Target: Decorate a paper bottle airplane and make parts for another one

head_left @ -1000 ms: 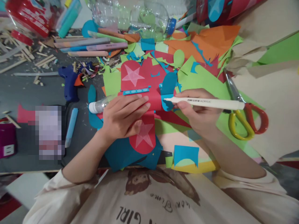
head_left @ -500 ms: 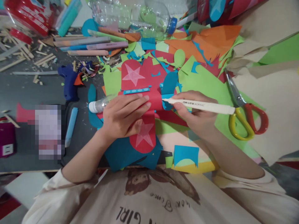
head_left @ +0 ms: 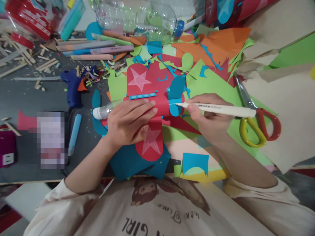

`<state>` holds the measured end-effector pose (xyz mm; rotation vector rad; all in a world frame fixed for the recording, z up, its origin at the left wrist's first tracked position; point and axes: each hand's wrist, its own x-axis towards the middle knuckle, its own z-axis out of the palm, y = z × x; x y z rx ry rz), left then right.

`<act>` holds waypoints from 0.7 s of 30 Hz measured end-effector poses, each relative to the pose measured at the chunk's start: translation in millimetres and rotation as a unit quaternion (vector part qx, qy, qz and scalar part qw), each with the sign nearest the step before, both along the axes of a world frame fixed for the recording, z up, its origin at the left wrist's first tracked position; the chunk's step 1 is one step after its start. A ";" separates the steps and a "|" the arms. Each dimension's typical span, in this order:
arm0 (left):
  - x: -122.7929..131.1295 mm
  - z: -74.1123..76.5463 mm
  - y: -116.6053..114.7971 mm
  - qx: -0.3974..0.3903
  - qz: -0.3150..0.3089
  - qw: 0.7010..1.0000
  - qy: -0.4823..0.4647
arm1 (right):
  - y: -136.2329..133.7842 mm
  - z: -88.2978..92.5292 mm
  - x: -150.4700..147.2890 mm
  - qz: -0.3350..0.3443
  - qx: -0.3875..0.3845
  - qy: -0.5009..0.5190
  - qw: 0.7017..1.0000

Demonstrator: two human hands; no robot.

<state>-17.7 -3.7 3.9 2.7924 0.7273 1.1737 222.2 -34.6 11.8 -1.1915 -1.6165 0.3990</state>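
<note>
A toy plane (head_left: pixel 164 106), built from a small plastic bottle wrapped in red paper, lies across the paper scraps. Its red wings carry pale stars, and a blue propeller (head_left: pixel 96 96) sits by the white cap at the left. My left hand (head_left: pixel 131 119) rests over the bottle body, fingers closed round it. Between the fingers of my right hand (head_left: pixel 209 114) is a white acrylic marker (head_left: pixel 221 109). The marker's tip touches the blue tail piece (head_left: pixel 175 107) at the right end, where a thin pale line shows.
Scissors (head_left: pixel 268 124) with red and yellow handles lie right of my right hand. A blue glue gun (head_left: pixel 73 87) and a light blue marker (head_left: pixel 75 134) lie left. Behind are several markers (head_left: pixel 98 49), a clear bottle (head_left: pixel 137 19) and orange paper (head_left: pixel 221 42).
My right hand has drawn the marker tip to the right across the blue tail piece, leaving a thin pale line. My left hand stays on the toy plane.
</note>
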 end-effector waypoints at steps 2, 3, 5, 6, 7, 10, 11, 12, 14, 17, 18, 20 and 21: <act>-0.2 0.0 0.0 -0.005 -0.002 1.000 -0.002 | -0.1 -0.1 -0.2 -0.005 0.007 0.005 1.000; -0.5 -0.1 -0.1 -0.010 -0.002 1.000 -0.001 | 0.0 -0.1 -0.4 -0.008 0.010 0.008 1.000; -1.2 -0.4 -0.5 -0.019 0.002 1.000 0.003 | 0.5 0.1 -0.7 -0.018 0.014 0.015 1.000; -1.5 -0.6 -0.8 -0.022 0.004 1.000 0.005 | 0.9 0.1 -0.6 -0.021 0.016 0.019 0.999; -1.9 -0.7 -1.0 -0.024 0.006 1.000 0.006 | 1.3 0.1 -0.5 -0.024 0.018 0.024 0.999; -2.4 -1.0 -1.3 -0.021 0.009 1.000 0.010 | 2.8 -0.4 0.4 -0.025 0.028 0.037 0.999; -2.3 -1.0 -1.3 -0.020 0.010 1.000 0.011 | 3.2 -0.8 0.7 -0.027 0.029 0.040 0.998; -2.3 -0.9 -1.2 -0.018 0.011 1.000 0.012 | 3.6 -1.2 1.0 -0.030 0.032 0.042 0.998; -2.0 -0.6 -1.0 -0.017 0.014 1.000 0.016 | 3.9 -2.4 1.4 -0.041 0.029 0.039 0.998; -2.2 -0.5 -0.9 -0.019 0.017 1.000 0.017 | 3.4 -4.4 1.6 -0.041 0.023 0.033 0.998; -2.4 -0.5 -0.9 -0.019 0.016 1.000 0.016 | 3.0 -5.0 1.6 -0.038 0.024 0.037 0.998; -3.2 -0.8 -1.0 -0.023 0.016 1.000 0.014 | 2.1 -6.0 1.4 -0.038 0.028 0.055 0.997; -3.6 -0.9 -1.1 -0.025 0.016 0.999 0.015 | 1.8 -6.3 1.3 -0.044 0.031 0.068 0.996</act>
